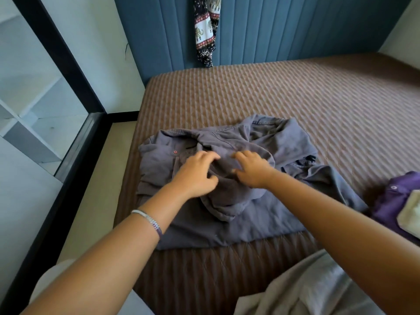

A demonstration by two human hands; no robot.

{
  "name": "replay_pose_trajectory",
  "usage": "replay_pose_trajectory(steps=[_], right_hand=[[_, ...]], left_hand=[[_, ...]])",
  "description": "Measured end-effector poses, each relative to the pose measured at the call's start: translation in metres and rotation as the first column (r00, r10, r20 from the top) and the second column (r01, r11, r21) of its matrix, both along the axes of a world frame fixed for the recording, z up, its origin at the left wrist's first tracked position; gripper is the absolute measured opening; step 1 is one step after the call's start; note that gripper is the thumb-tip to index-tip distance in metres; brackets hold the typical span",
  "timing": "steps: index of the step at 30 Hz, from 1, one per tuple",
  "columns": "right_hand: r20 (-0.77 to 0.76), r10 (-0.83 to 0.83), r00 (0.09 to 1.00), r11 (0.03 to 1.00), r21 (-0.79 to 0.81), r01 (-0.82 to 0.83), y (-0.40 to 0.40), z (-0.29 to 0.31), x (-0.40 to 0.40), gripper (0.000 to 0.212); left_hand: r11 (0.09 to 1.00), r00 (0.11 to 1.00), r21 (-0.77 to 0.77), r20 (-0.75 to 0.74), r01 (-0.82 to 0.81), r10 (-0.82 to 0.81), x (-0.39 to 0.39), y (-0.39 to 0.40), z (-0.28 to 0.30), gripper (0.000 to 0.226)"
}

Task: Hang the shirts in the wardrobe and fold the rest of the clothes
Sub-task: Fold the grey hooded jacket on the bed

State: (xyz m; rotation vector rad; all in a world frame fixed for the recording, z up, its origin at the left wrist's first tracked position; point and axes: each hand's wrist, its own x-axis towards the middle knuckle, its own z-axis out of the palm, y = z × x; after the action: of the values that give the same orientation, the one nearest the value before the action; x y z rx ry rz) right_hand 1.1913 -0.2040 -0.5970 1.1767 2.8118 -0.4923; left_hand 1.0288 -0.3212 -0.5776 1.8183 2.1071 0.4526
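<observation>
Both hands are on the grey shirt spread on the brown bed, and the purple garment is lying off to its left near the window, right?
One detail is wrong. The purple garment lies to the right of the grey shirt, at the right edge of the head view, not on the window side. The rest holds: left hand and right hand are on the shirt, spread on the brown bed.

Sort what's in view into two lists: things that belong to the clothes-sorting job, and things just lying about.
Part of the job:
- grey-blue shirt, spread on the bed, both hands over it
- left hand, right hand
- purple garment at the right edge
- cream cloth on top of it

Just there:
- bed
- elephant-print cloth hanging on the headboard
- bracelet
</observation>
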Motion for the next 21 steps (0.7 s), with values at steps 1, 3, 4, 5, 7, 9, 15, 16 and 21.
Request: replay_pose_trajectory(steps=[1,3,4,5,7,9,15,16,21], right_hand=[[0.112,-0.026,0.993,0.999,-0.033,0.03,-0.008,-0.012,0.002,0.06],[0.265,-0.06,0.962,0.986,-0.132,0.098,-0.021,-0.037,0.011,0.064],[0.278,-0.072,0.958,0.977,-0.172,0.124,-0.027,-0.047,0.016,0.064],[0.265,-0.083,0.961,0.972,-0.189,0.136,-0.031,-0.055,0.02,0.063],[0.247,-0.087,0.965,0.971,-0.198,0.138,-0.031,-0.06,0.021,0.063],[0.239,-0.03,0.971,0.959,-0.269,0.096,-0.018,-0.045,0.021,0.062],[-0.181,-0.342,0.922,0.94,-0.074,0.334,0.049,0.011,0.063,0.024],[-0.192,-0.423,0.886,0.904,-0.021,0.427,0.062,0.011,0.075,0.03],[-0.037,-0.746,0.665,0.659,-0.18,0.73,0.111,-0.01,0.134,0.093]], left_hand=[[0.99,0.997,-0.121,-0.03,0.072,-0.076,0.006,-0.001,-0.012,0.059],[0.892,0.984,-0.443,-0.1,0.09,-0.149,0.014,-0.007,-0.039,0.064],[0.842,0.98,-0.533,-0.111,0.083,-0.166,0.015,-0.011,-0.05,0.064],[0.813,0.978,-0.578,-0.115,0.075,-0.172,0.017,-0.013,-0.056,0.065],[0.775,0.977,-0.629,-0.124,0.059,-0.175,0.019,-0.009,-0.05,0.07],[0.736,0.977,-0.675,-0.124,0.047,-0.176,0.023,0.006,-0.028,0.071],[0.975,0.98,-0.22,-0.201,-0.042,-0.004,0.058,0.061,0.018,0.031],[0.987,0.982,-0.158,-0.188,-0.014,-0.016,0.066,0.069,0.014,0.036],[0.906,0.973,-0.417,-0.229,-0.076,-0.023,0.091,0.088,-0.041,0.084]])
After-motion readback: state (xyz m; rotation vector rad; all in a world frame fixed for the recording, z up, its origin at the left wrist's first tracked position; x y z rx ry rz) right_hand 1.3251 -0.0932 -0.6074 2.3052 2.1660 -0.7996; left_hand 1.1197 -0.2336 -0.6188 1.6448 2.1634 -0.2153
